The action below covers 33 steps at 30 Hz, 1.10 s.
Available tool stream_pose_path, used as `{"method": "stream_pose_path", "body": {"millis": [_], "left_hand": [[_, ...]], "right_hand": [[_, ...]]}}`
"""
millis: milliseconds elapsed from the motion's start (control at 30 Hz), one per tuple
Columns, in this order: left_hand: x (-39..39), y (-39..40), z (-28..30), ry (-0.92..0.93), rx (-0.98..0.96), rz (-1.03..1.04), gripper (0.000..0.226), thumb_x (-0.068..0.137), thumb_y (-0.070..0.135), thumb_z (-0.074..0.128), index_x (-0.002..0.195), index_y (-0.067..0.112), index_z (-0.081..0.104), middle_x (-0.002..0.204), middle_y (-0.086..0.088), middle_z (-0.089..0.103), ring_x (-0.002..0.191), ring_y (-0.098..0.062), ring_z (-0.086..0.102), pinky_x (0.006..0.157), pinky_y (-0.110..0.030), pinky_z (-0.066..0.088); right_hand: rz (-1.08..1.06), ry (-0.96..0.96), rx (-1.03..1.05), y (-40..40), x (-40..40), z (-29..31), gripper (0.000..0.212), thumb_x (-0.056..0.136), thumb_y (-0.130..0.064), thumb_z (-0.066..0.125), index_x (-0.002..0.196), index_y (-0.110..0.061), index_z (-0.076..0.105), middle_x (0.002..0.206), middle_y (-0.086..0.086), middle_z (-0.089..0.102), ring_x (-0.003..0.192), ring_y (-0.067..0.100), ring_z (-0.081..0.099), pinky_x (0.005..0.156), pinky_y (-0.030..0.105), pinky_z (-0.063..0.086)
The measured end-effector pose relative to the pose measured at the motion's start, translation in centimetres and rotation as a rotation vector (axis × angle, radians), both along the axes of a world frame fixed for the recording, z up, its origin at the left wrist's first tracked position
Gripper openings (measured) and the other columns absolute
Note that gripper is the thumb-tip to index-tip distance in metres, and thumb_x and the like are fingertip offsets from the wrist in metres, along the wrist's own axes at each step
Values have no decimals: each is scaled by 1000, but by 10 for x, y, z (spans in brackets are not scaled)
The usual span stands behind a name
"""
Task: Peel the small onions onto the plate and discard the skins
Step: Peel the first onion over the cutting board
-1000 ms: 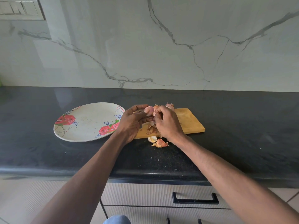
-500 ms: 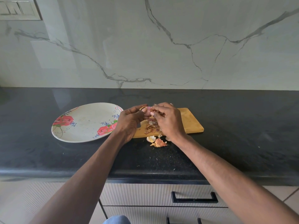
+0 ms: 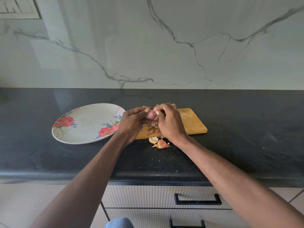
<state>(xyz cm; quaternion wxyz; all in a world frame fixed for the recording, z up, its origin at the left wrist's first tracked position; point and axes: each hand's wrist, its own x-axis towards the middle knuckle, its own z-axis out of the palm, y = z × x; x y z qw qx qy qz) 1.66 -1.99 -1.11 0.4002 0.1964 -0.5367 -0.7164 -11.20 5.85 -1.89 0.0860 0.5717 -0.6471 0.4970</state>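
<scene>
Nearest: drawer fronts with a black handle point(image 3: 197, 199), then the black countertop point(image 3: 246, 137). Loose skins point(image 3: 159, 142) lie on the counter just in front of the cutting board point(image 3: 190, 122), more skin scraps point(image 3: 153, 128) on the board's near left part between the hands.

Left hand point(image 3: 132, 121) grips the small onion point(image 3: 150, 114), fingers curled round it, held above the board's left end. Right hand point(image 3: 170, 121) has fingertips curled on the onion's right side, pinching at skin there. Onion face toward camera looks bare pink with one orange speck.

Versus half a second ago: hands in the same place, both still on the onion; more of the pink bulb is exposed now. Skins on the counter unchanged.

Plate point(image 3: 82, 124) sits left of the board, rose pattern, no onions on it. More unpeeled bulbs point(image 3: 173, 105) partly hidden behind the right hand. Marble wall behind.
</scene>
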Motion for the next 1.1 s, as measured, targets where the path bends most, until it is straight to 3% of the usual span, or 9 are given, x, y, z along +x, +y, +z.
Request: {"method": "stream_pose_path", "body": {"millis": [167,300,333,400,467,667,833,967,1100], "left_hand": [[0,-3,-1,25,37,24,15,94,1,60,89,2,74,85,-14,75,73,-21,71,65,-27,60],[0,-2,-1,22,46,18,13,95,0,60,91,0,72,85,-13,74,75,-20,71,66,-26,60],[0,-1,-1,25,47,20,13,96,-1,59,92,-1,72,85,-13,74,74,-19,71,66,-26,60],[0,-1,-1,29,48,23,14,97,-1,57,93,-2,70,84,-12,74,73,-19,71,65,-26,60],[0,-2,-1,23,46,21,14,97,-1,57,92,-2,71,83,-12,74,73,-19,71,66,-26,60],[-1,-3,0,29,82,48,13,98,0,56,95,-2,69,82,-12,75,71,-21,73,66,-30,62],[0,-2,1,40,101,51,10,95,2,59,94,-1,69,86,-12,75,76,-23,73,73,-36,64],[1,-1,1,41,106,53,11,96,1,58,95,-1,69,87,-14,74,77,-23,72,71,-33,63],[1,-2,3,59,172,129,10,98,2,57,94,0,66,80,-11,75,70,-24,73,61,-31,61]], "right_hand": [[75,27,-21,5,-1,3,14,88,-3,72,101,-6,73,100,3,67,87,8,58,74,13,49],[52,63,-82,2,-3,-1,17,82,-8,78,99,-10,77,96,2,70,86,10,61,84,47,54],[53,73,-102,2,-2,-2,16,82,-7,79,97,-10,78,93,2,70,85,8,60,84,45,54],[59,107,-120,3,1,-1,13,81,-3,78,93,-9,78,90,5,70,82,2,53,79,19,50],[72,134,-95,4,3,-1,11,83,1,76,90,-7,77,90,5,67,81,2,51,71,7,44],[47,55,-10,1,-1,-1,11,86,6,66,82,-3,61,92,7,63,83,16,59,73,13,47],[56,12,-62,4,-5,-1,26,83,4,71,105,-9,71,102,4,65,87,15,64,78,34,57],[62,105,-91,1,-1,-4,12,81,-5,80,92,-10,78,91,3,69,79,9,59,74,18,49],[14,99,-77,-1,-3,-5,9,82,4,71,84,-5,70,90,4,67,81,16,61,70,32,52]]}}
